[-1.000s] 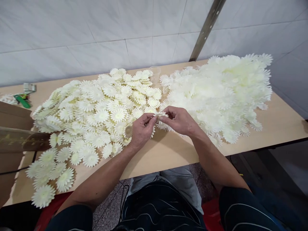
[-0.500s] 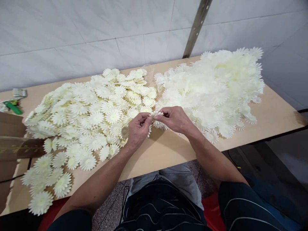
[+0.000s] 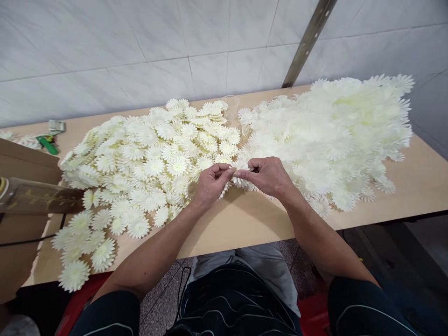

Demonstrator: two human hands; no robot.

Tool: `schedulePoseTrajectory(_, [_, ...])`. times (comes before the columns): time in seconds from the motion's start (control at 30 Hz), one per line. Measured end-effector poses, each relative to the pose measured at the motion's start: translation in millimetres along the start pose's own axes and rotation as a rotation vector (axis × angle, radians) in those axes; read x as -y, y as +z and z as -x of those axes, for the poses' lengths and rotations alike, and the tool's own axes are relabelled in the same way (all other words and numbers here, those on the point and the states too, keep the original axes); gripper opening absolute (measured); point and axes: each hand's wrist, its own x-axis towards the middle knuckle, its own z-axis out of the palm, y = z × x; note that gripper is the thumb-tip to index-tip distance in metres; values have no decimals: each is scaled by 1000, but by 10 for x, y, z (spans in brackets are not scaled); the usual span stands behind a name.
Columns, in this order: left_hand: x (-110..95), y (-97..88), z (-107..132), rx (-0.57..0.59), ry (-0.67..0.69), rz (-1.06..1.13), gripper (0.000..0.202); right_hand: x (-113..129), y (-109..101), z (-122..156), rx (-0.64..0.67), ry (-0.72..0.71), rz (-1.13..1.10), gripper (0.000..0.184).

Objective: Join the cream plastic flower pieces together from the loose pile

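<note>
My left hand (image 3: 210, 185) and my right hand (image 3: 269, 177) meet over the front middle of a wooden table (image 3: 245, 219). Together they pinch a small cream daisy-shaped flower piece (image 3: 241, 166) between thumbs and fingertips. To the left lies a spread of flat daisy flowers (image 3: 150, 154), laid out singly and overlapping. On the right rises a tall loose heap of the same cream flowers (image 3: 336, 130). The held piece sits at the seam between the two masses, partly hidden by my fingers.
A cardboard box (image 3: 21, 196) with taped edge stands at the left table end. A green tool (image 3: 47, 144) lies at the back left near the tiled wall. A clear plastic cup (image 3: 231, 105) stands behind the flowers. A metal rail (image 3: 308, 42) runs up the wall.
Both hands keep the same pinch on the flower piece, with only small finger shifts. The view swung left, then back right.
</note>
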Motion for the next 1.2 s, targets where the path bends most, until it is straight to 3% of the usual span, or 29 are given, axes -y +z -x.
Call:
schedulePoseTrajectory(0.13, [-38,-2,7,-15,1,32,49,-18,-43,-2,68,11,-76,79])
schedulePoseTrajectory(0.3, [-47,-28,-38,-150,10,27,48,-73,-132,9,163,-12,-173,60])
schedulePoseTrajectory(0.47, [-40,-56,-90,-247,42,60,47,-93,-268,56,128,10,-213,48])
schedulePoseTrajectory(0.63, [-43,-52,-71,-217,34,33,46,-73,-404,120,86,30,-225,41])
schedulePoseTrajectory(0.73, [-34,-54,-59,-200,29,12,45,-52,-468,175,11,20,-183,35])
schedulePoseTrajectory(0.87, [-15,-63,-59,-168,16,-3,46,-71,-560,266,-200,14,23,31])
schedulePoseTrajectory(1.0, [-9,-48,-47,-133,3,-35,46,-159,-680,336,-344,-5,300,35])
schedulePoseTrajectory(1.1, [-17,-26,-29,-125,19,-61,45,-176,-731,361,-475,-32,387,40])
schedulePoseTrajectory(1.2, [-14,-12,-11,-133,78,-108,43,-88,-662,355,-444,-75,304,48])
